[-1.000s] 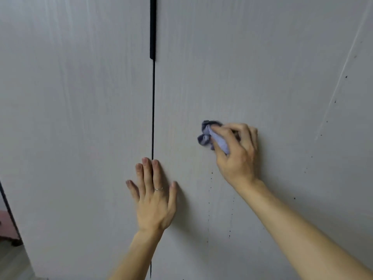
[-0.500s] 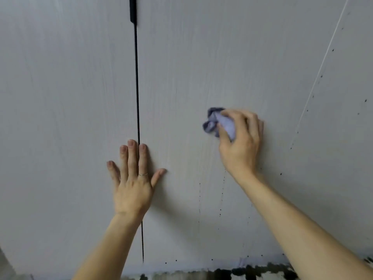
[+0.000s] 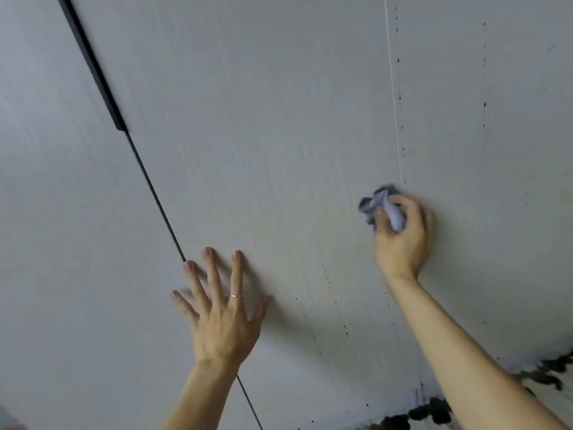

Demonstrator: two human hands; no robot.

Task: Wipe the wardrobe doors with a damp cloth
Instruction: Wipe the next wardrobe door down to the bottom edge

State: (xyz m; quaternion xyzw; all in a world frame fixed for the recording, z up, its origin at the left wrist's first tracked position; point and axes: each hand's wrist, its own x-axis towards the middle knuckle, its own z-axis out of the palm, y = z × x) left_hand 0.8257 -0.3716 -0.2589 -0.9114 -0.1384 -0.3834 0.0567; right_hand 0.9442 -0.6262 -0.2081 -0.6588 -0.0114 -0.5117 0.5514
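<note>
Pale grey wardrobe doors fill the view: a left door (image 3: 71, 212) and a right door (image 3: 279, 135), split by a dark slanted gap (image 3: 155, 193). My right hand (image 3: 403, 240) grips a bunched blue-grey cloth (image 3: 387, 206) and presses it against the right door near a thin pale line (image 3: 395, 119). My left hand (image 3: 221, 308) lies flat on the doors with fingers spread, a ring on one finger, its fingertips by the gap.
A black strip handle (image 3: 93, 69) runs along the gap at the upper left. Small dark specks (image 3: 345, 330) dot the right door in rows. A dark speckled floor (image 3: 434, 411) shows under the doors at the lower right.
The view has tilted, so the gap now slants. My right hand has carried the cloth rightward toward the thin line. My left hand has spread its fingers.
</note>
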